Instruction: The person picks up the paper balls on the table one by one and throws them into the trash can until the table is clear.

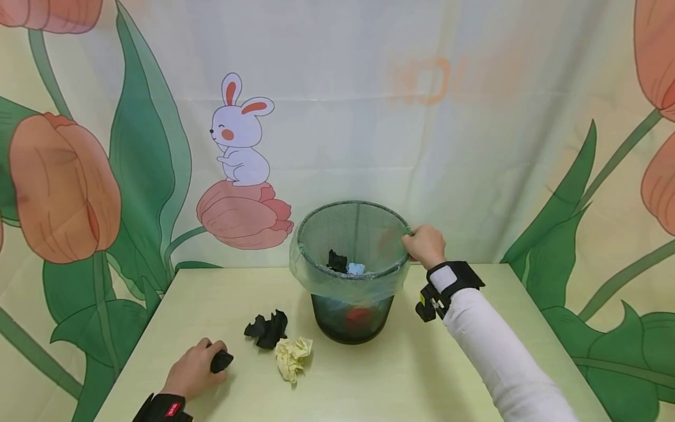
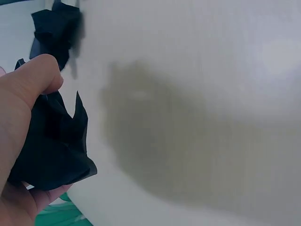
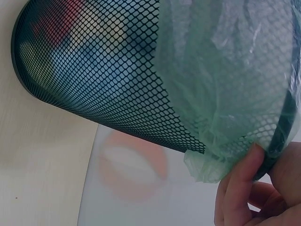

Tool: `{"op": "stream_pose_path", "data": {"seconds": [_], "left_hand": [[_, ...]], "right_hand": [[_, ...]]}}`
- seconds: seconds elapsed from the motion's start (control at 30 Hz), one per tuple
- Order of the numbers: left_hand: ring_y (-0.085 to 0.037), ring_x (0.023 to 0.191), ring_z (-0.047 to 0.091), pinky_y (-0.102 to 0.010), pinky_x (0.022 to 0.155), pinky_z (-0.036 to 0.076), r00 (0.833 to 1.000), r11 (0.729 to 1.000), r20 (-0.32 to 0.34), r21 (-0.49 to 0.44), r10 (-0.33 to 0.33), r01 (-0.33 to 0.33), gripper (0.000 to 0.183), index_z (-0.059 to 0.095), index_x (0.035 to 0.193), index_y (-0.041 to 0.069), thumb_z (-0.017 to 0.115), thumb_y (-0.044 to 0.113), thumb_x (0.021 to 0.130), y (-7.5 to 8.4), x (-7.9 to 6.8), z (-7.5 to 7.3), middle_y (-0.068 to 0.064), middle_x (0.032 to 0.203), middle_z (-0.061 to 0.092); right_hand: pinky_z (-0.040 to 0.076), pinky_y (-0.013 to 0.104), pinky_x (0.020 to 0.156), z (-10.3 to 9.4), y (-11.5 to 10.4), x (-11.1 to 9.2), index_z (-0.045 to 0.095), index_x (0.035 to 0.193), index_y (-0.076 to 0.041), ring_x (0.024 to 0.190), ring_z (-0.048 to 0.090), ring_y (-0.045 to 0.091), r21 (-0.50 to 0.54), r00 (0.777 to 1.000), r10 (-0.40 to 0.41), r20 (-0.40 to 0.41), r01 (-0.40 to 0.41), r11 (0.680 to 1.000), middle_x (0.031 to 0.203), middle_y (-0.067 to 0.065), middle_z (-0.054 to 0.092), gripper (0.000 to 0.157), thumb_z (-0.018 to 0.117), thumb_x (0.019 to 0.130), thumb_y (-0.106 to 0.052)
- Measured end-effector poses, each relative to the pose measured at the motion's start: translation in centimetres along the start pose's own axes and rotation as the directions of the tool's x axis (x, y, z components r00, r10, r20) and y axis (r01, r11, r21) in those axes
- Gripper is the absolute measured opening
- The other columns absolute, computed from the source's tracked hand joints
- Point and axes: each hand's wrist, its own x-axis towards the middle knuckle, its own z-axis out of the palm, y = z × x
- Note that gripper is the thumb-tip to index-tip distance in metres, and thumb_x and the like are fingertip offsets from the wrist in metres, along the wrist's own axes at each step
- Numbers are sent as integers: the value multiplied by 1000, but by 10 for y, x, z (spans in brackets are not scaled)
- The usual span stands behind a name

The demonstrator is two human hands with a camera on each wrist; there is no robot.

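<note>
My left hand [image 1: 195, 369] grips a crumpled piece of black paper [image 2: 54, 141], held above the table at the front left. Two more crumpled papers lie on the table beyond it, one black [image 1: 269, 330] and one pale yellow [image 1: 293, 358]. A black mesh wastebasket [image 1: 350, 319] with a thin green bag [image 3: 211, 84] folded over its rim stands at the middle back. My right hand [image 1: 425, 245] pinches the rim at its right side. Inside the basket, a black scrap [image 1: 336, 261] and a light blue one [image 1: 355, 269] show, and reddish paper shows through the mesh.
The pale table [image 1: 422, 375] ends at the back against a hanging cloth [image 1: 337, 117] printed with tulips and a rabbit. A wrist camera [image 1: 429, 305] is strapped to the right forearm, beside the basket.
</note>
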Motion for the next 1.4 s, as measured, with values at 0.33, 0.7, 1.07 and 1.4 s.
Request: {"op": "stream_pose_path", "data": {"seconds": [0.33,0.7,1.07,1.4], "left_hand": [[-19,71,50,-36,60,49,993,996,-66,0,93,-93,37,60,102,16,74,25,68,18,11,-23,-7,85,50],[-18,69,47,-32,54,45,967,980,-159,38,197,-194,35,60,100,16,72,22,67,27,26,-50,-6,84,49],[-19,68,47,-34,55,48,935,961,-226,95,274,-259,35,61,99,14,73,22,67,42,48,-90,-7,83,50],[-22,71,50,-38,58,51,914,943,-238,135,328,-304,40,61,105,11,73,21,69,59,66,-123,-10,85,51]], "right_hand": [[34,21,39,1,0,1,33,41,-17,38,52,10,6,1000,6,3,-6,1000,38,-4,44,44,49,81,-9],[35,22,40,2,-2,1,32,40,-18,36,50,8,16,1000,7,-8,-7,1000,37,-5,43,44,49,80,-10],[34,21,39,1,-1,0,33,41,-18,37,51,8,3,1000,-1,-3,1,1000,38,-4,45,45,50,82,-10],[25,19,36,0,0,0,31,41,-18,37,49,9,-21,1000,-17,-24,16,1000,37,-5,41,46,51,81,-9]]}}
